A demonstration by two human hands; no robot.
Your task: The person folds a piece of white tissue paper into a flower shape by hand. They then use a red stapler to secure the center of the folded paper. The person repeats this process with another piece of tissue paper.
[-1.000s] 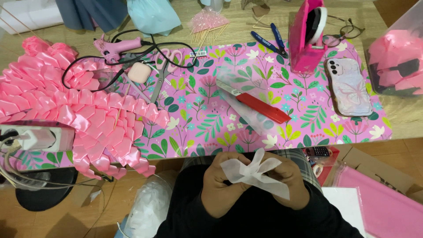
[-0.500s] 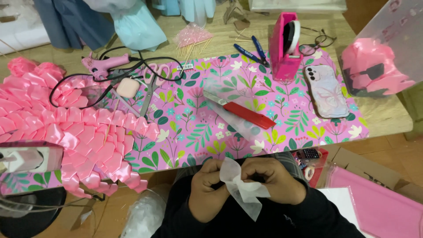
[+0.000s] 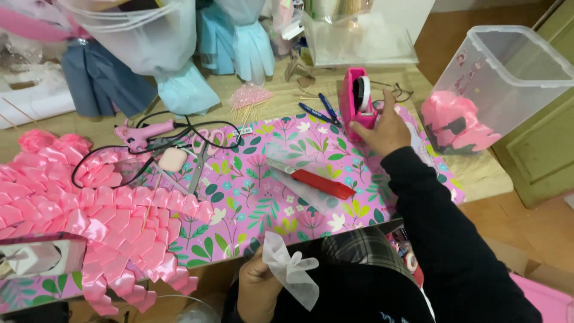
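1. Right hand (image 3: 382, 128) reaches to far edge of floral mat (image 3: 269, 197); fingers closed round base of pink tape dispenser (image 3: 357, 101); open mat betw. dispenser & red cutter (image 3: 323, 183).
2. Left hand (image 3: 257, 290) low at near bench edge, pinching white fabric bow (image 3: 293, 269) shut in fingers.
3. Around: blue pens (image 3: 320, 110) just left of dispenser; scissors (image 3: 200, 161), pink glue gun (image 3: 143, 133) w/ black cord; pink ribbon mass (image 3: 89, 221) crowds left side; clear bin (image 3: 508, 78) at right.
4. Vs 0.5 s ago: both hands were on bow; right now gone to dispenser.
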